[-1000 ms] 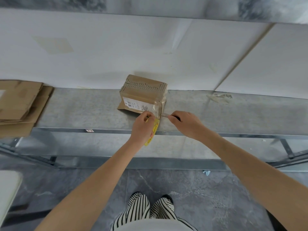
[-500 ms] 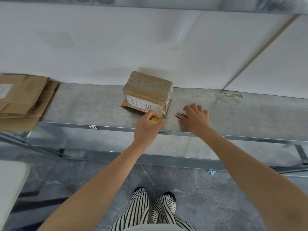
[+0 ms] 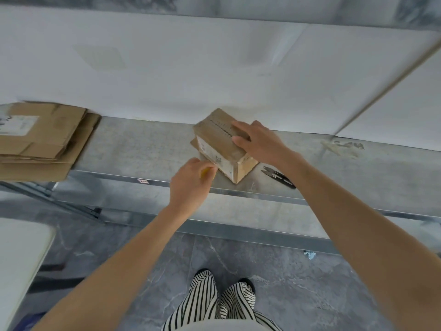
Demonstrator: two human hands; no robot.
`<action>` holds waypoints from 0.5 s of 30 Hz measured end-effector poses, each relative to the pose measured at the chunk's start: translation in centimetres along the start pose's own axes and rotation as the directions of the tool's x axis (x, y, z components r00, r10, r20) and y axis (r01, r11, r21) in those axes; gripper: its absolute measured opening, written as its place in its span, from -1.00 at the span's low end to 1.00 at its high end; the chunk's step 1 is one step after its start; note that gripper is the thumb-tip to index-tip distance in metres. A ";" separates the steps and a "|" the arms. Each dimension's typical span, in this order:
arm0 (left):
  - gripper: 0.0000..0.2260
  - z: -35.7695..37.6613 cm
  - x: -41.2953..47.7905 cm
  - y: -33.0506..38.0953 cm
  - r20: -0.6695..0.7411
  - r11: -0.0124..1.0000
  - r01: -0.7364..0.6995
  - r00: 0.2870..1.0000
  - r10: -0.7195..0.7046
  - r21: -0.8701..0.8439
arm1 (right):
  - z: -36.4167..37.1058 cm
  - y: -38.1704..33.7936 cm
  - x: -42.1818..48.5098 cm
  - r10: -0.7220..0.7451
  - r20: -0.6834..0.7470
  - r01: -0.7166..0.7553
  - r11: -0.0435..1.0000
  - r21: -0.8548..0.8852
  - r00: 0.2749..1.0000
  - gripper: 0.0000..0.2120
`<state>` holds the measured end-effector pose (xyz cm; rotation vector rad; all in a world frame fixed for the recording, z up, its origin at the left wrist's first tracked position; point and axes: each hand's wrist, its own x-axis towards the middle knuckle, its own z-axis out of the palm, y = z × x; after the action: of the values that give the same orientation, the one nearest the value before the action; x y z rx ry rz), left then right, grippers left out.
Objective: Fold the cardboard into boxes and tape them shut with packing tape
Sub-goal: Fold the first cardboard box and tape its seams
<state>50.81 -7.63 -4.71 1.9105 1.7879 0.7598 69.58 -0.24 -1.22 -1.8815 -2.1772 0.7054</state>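
A small brown cardboard box [image 3: 218, 139] with a white label on its side sits on the grey shelf [image 3: 143, 149], turned corner-on toward me. My right hand [image 3: 256, 142] lies on its top with the fingers spread flat. My left hand [image 3: 191, 185] is curled round a yellow roll of tape [image 3: 205, 172] at the box's near left side; most of the roll is hidden in the fist. Small black snips [image 3: 278, 178] lie on the shelf just right of the box.
A stack of flattened cardboard [image 3: 43, 139] lies at the shelf's left end. White wall panels rise right behind the shelf. The shelf's metal front edge [image 3: 262, 195] runs below my hands. A white surface [image 3: 19, 263] sits low at the left.
My right hand set the snips down on the shelf and moved up onto the box's top. The box has turned corner-on. My left hand still holds the yellow tape.
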 end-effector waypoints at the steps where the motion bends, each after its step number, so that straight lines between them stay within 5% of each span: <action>1: -0.85 -0.4 0.3 -0.5 -0.009 0.996 -0.040 0.999 0.041 0.074 | 0.0 -0.1 -0.1 0.017 0.009 -0.017 1.000 -0.014 1.000 -0.55; 9: -0.87 -4.1 2.6 -7.4 -0.132 0.930 -0.094 0.980 0.150 0.354 | 0.5 -0.8 -1.0 0.095 -0.016 -0.095 0.995 0.001 0.995 -0.53; 15: -0.58 -4.0 5.5 -10.6 0.075 0.861 -0.159 0.987 0.140 0.483 | 2.6 -3.0 -1.4 0.195 -0.105 -0.189 0.980 0.060 0.975 -0.49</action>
<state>40.24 -1.46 -7.81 2.3875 1.9599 0.3260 66.12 -2.47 -1.86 -2.0720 -1.9121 0.6635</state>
